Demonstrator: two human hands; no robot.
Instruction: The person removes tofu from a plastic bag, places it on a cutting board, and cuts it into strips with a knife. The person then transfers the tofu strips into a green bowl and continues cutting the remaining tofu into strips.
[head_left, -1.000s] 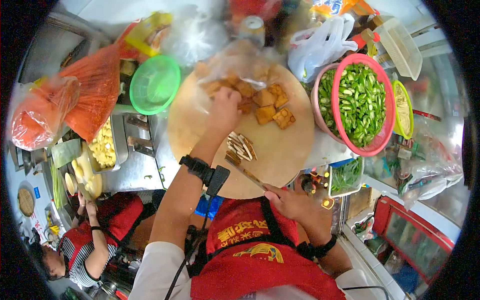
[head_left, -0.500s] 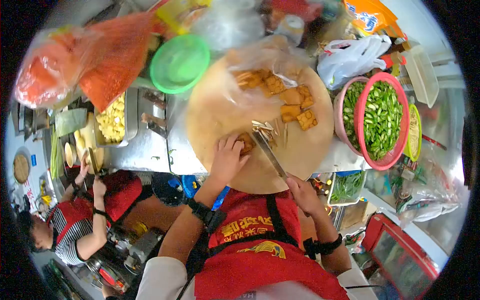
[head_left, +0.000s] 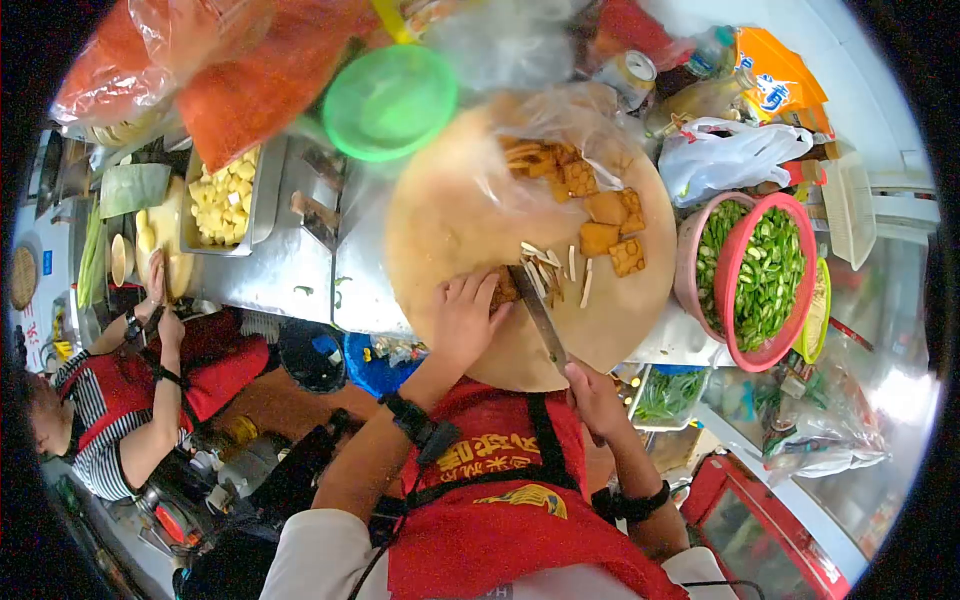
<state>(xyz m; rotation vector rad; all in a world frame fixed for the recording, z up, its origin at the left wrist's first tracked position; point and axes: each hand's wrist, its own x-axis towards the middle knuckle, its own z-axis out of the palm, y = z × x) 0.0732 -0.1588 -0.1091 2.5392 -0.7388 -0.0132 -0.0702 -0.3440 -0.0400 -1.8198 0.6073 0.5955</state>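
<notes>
On the round wooden board (head_left: 440,230), my left hand (head_left: 466,318) presses down on a brown tofu piece (head_left: 505,288), its fingers bent over the left side. My right hand (head_left: 595,398) grips the handle of a knife (head_left: 541,322), whose blade lies against the piece's right edge. Thin cut strips (head_left: 540,265) with pale insides are scattered just beyond the blade. Farther back, several whole brown tofu pieces (head_left: 600,240) lie on the board, some partly under a clear plastic bag (head_left: 500,170).
Pink baskets of sliced green peppers (head_left: 768,270) stand at the right. A green bowl (head_left: 390,100) is behind the board's left side. A metal tray of potato chunks (head_left: 222,205) sits at the left. A co-worker (head_left: 130,410) in a red apron works at the far left.
The view has shifted slightly. The knife stands a little steeper at the tofu piece, and the cut strips beyond it are more spread out. My left hand stays on the piece.
</notes>
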